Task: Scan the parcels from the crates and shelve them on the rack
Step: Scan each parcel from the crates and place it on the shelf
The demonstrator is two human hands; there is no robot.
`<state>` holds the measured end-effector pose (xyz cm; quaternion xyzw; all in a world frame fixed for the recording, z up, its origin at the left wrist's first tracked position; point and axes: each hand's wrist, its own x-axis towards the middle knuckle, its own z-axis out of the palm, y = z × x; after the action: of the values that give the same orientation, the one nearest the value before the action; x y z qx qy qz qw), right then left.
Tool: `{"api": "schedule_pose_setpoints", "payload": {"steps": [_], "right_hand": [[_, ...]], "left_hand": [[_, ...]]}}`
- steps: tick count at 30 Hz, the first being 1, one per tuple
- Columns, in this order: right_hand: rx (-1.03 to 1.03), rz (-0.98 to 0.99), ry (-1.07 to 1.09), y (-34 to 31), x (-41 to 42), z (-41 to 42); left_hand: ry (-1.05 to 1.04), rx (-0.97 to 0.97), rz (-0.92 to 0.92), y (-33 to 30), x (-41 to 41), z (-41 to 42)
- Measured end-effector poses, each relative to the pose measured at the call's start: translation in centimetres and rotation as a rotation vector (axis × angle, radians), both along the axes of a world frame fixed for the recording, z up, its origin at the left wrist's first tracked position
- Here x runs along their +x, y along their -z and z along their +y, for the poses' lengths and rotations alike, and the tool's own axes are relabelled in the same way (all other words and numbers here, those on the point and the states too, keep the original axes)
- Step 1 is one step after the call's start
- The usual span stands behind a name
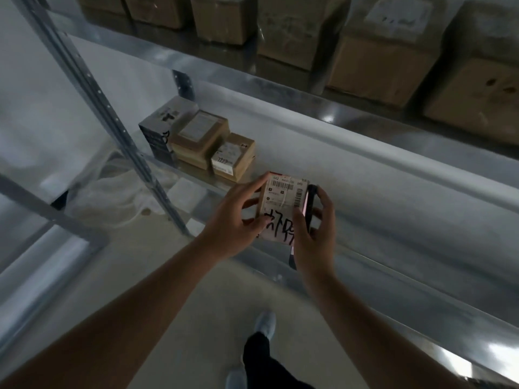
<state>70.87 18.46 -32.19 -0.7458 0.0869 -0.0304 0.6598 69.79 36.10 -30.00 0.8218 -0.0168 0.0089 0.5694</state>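
Note:
A small parcel (pixel 282 204) with a white barcode label and black handwritten marks is held over the front of the metal rack's middle shelf (pixel 393 209). My left hand (pixel 238 220) grips its left side, fingers curled round the edge. My right hand (pixel 314 228) holds a dark phone-like scanner (pixel 310 209) upright against the parcel's right side. At the shelf's left end stand three shelved parcels: a grey box (pixel 165 122), a brown box (pixel 199 136) and a smaller brown box (pixel 233 157).
The upper shelf carries a row of brown cardboard boxes (pixel 379 46). A perforated metal upright (pixel 92 88) runs diagonally at left. Clear plastic wrap (pixel 112 197) lies on the floor behind it. My shoes (pixel 265 324) stand on pale floor below.

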Motion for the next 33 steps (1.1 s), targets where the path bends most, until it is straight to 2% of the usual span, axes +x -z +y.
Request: {"api": "schedule_pose_setpoints", "payload": {"steps": [7, 15, 28, 33], "right_hand": [[0.025, 0.116, 0.022, 4.2, 7.1, 3.1], [-0.002, 0.158, 0.084, 5.7, 13.0, 5.7], [-0.018, 0.245, 0.250, 9.0, 18.0, 9.3], [-0.044, 0.237, 0.251, 10.5, 19.4, 10.0]], "left_hand": [[0.047, 0.057, 0.111, 3.1, 7.4, 2.6], [0.124, 0.064, 0.201, 4.2, 13.5, 4.9], [0.299, 0.222, 0.338, 6.2, 20.8, 6.8], [0.336, 0.278, 0.368, 7.3, 22.0, 7.2]]}}
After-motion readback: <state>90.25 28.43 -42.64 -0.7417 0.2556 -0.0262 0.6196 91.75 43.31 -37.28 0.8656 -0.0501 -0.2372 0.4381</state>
